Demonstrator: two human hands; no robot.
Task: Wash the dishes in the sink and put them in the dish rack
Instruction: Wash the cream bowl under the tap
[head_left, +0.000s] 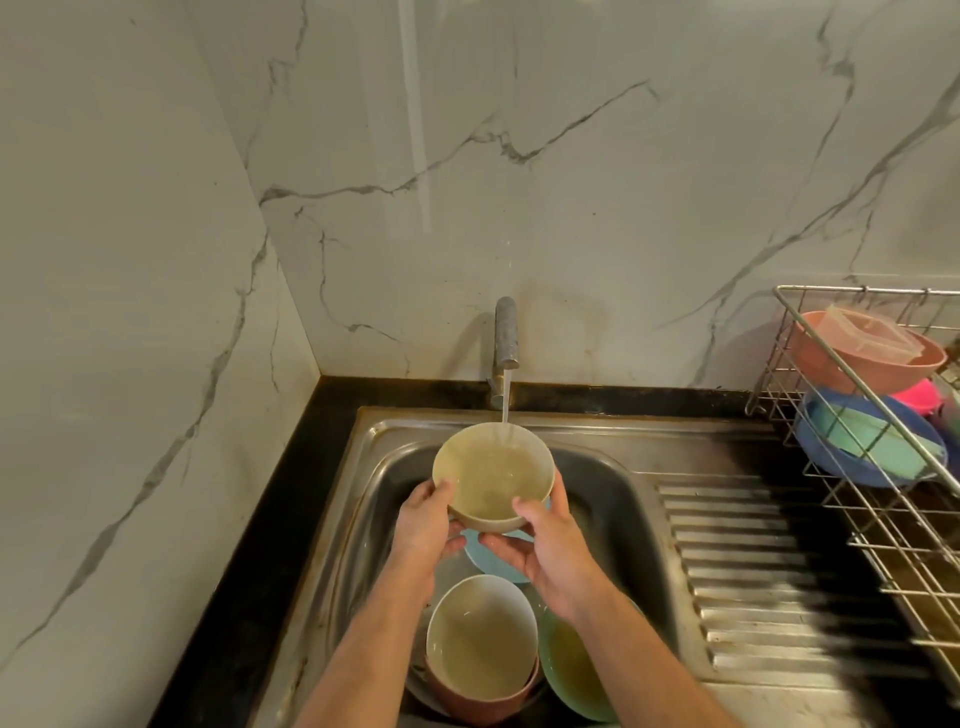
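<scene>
Water (505, 402) is running from the tap (505, 332) into a bowl (493, 475); the left hand (426, 525) and right hand (550, 545) are both gripping it over the sink's (613, 483) back edge.

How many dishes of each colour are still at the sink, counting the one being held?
Beige: 1, bowl under the tap, held by left hand and right hand
White: 1
Pink: 1
Green: 1
Light blue: 1
Total: 5
</scene>
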